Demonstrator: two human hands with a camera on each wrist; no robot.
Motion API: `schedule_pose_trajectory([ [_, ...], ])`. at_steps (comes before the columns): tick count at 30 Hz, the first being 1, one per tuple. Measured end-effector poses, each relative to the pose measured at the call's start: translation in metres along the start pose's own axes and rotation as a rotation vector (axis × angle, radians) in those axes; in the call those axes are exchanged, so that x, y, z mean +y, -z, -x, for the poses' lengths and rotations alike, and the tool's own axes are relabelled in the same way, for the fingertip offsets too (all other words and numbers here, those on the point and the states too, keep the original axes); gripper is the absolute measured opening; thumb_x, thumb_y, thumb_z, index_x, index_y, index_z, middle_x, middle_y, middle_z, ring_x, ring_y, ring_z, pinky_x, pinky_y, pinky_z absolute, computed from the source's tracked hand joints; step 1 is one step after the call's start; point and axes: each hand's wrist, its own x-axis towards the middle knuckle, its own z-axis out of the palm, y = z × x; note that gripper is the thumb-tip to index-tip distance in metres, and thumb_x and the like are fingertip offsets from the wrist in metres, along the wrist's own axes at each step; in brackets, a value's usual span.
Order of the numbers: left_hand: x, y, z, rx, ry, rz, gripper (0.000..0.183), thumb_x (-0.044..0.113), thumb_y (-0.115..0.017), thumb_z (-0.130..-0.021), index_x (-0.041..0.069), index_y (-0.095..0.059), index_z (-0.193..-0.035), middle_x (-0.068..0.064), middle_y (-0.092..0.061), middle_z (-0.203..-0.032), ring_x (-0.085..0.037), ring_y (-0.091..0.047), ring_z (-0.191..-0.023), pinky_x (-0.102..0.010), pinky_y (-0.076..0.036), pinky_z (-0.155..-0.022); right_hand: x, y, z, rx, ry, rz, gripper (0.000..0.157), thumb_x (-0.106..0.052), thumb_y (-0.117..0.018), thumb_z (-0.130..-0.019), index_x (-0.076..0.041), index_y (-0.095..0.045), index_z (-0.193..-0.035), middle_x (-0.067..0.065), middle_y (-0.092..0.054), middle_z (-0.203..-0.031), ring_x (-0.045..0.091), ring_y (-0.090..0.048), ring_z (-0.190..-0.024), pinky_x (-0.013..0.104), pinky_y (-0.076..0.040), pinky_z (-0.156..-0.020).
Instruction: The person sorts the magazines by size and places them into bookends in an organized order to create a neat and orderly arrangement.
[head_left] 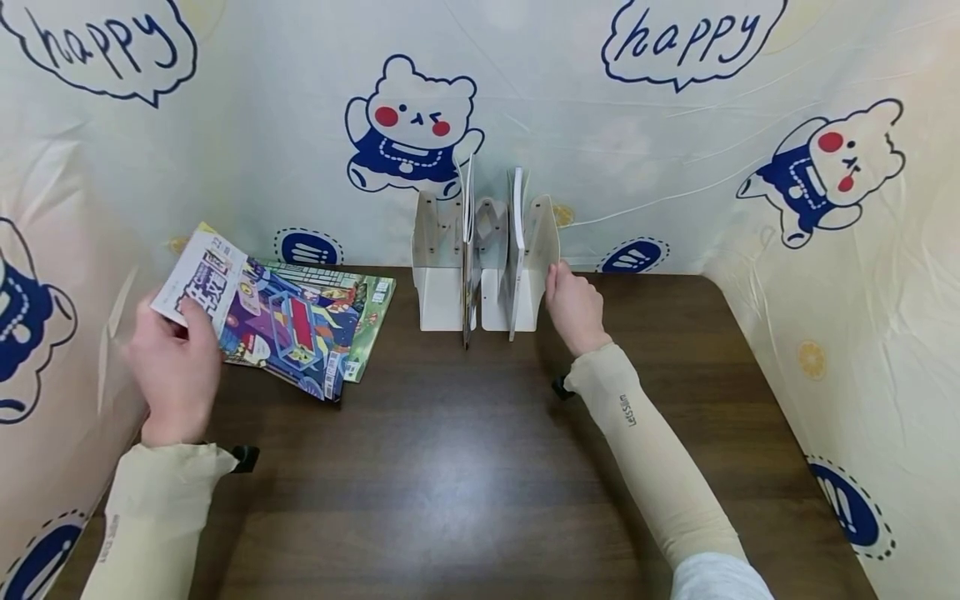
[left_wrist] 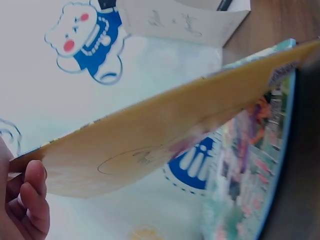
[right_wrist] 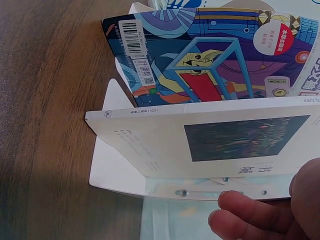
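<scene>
A magazine with a white title band and a blue-purple cover [head_left: 288,337] is held at its upper left corner by my left hand [head_left: 174,367]. It is tilted over a green magazine [head_left: 378,304]; the left wrist view shows its yellowish back [left_wrist: 135,140]. At the back middle stands a white book rack [head_left: 442,298], whose right end panel my right hand [head_left: 577,310] pinches at the edge. Inside the rack a white book [right_wrist: 150,132] and a thin magazine [head_left: 468,250] stand upright. Past the white book, the right wrist view shows a colourful cover [right_wrist: 210,65].
The dark wooden table [head_left: 450,467] has patterned cloth [head_left: 585,142] rising behind it and at both sides. The rack stands close to the back cloth. The green magazine lies near the table's back left edge.
</scene>
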Motion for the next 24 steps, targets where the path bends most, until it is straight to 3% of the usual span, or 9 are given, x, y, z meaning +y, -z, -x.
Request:
schedule_pose_trajectory([
  [6,0.025,0.005,0.007,0.008,-0.17,0.012,0.04,0.025,-0.053,-0.104,0.007,-0.066,-0.137,-0.02,-0.075,-0.116,0.028,-0.047,-0.074,0.003,-0.033,-0.063,-0.001,0.0,0.0,0.0,-0.004,0.004,0.04,-0.028,-0.035,-0.114,0.0,-0.055,-0.094,0.019,-0.062,-0.069,0.04,-0.063,-0.06,0.054,-0.051,-0.054],
  [9,0.033,0.006,0.009,-0.012,-0.203,0.022,0.042,0.024,-0.053,-0.104,0.012,-0.063,-0.143,-0.017,-0.073,-0.124,0.032,-0.045,-0.079,0.004,-0.034,-0.066,-0.001,0.0,0.0,-0.003,-0.007,-0.003,0.039,-0.027,-0.035,-0.114,0.0,-0.055,-0.094,0.018,-0.061,-0.068,0.039,-0.062,-0.059,0.053,-0.051,-0.054],
  [10,0.036,0.007,0.01,-0.019,-0.212,0.022,0.042,0.024,-0.053,-0.104,0.013,-0.062,-0.144,-0.016,-0.073,-0.126,0.027,-0.054,-0.083,0.004,-0.034,-0.067,-0.001,0.0,0.0,-0.006,-0.008,-0.006,0.039,-0.027,-0.035,-0.114,0.0,-0.055,-0.094,0.018,-0.06,-0.068,0.039,-0.062,-0.059,0.053,-0.05,-0.054],
  [13,0.043,0.009,0.012,-0.026,-0.234,0.025,0.042,0.023,-0.053,-0.104,0.013,-0.062,-0.144,-0.015,-0.072,-0.127,0.026,-0.054,-0.084,0.004,-0.034,-0.067,-0.001,0.0,0.0,-0.01,-0.011,-0.011,0.038,-0.027,-0.035,-0.114,0.0,-0.055,-0.095,0.017,-0.059,-0.067,0.038,-0.061,-0.059,0.052,-0.05,-0.053],
  [16,0.052,0.011,0.017,-0.018,-0.266,0.025,0.041,0.021,-0.054,-0.103,0.011,-0.063,-0.142,-0.018,-0.072,-0.125,-0.007,-0.072,-0.084,0.004,-0.033,-0.067,-0.001,0.0,0.0,-0.015,-0.011,-0.009,0.039,-0.027,-0.035,-0.114,0.0,-0.055,-0.095,0.017,-0.059,-0.067,0.038,-0.061,-0.059,0.052,-0.05,-0.054],
  [17,0.054,0.012,0.018,-0.015,-0.278,0.03,0.041,0.02,-0.054,-0.103,0.011,-0.064,-0.141,-0.019,-0.073,-0.124,-0.008,-0.072,-0.082,0.004,-0.032,-0.067,-0.001,0.0,0.0,-0.015,-0.01,-0.008,0.039,-0.027,-0.035,-0.114,0.0,-0.055,-0.095,0.017,-0.059,-0.067,0.038,-0.062,-0.059,0.052,-0.05,-0.054],
  [20,0.062,0.015,0.023,-0.009,-0.326,0.043,0.041,0.017,-0.056,-0.101,0.011,-0.065,-0.14,-0.023,-0.073,-0.12,-0.044,-0.069,-0.076,0.004,-0.031,-0.067,-0.002,0.001,0.001,-0.007,-0.008,-0.003,0.038,-0.027,-0.035,-0.114,0.0,-0.055,-0.094,0.018,-0.061,-0.068,0.04,-0.063,-0.06,0.053,-0.051,-0.054],
  [24,0.075,0.02,0.029,-0.035,-0.37,0.067,0.041,0.015,-0.056,-0.1,0.009,-0.065,-0.14,-0.026,-0.072,-0.118,-0.046,-0.069,-0.075,0.004,-0.031,-0.066,-0.003,0.001,0.001,0.002,-0.008,-0.001,0.037,-0.026,-0.037,-0.114,0.0,-0.056,-0.094,0.018,-0.063,-0.069,0.041,-0.064,-0.061,0.055,-0.051,-0.055],
])
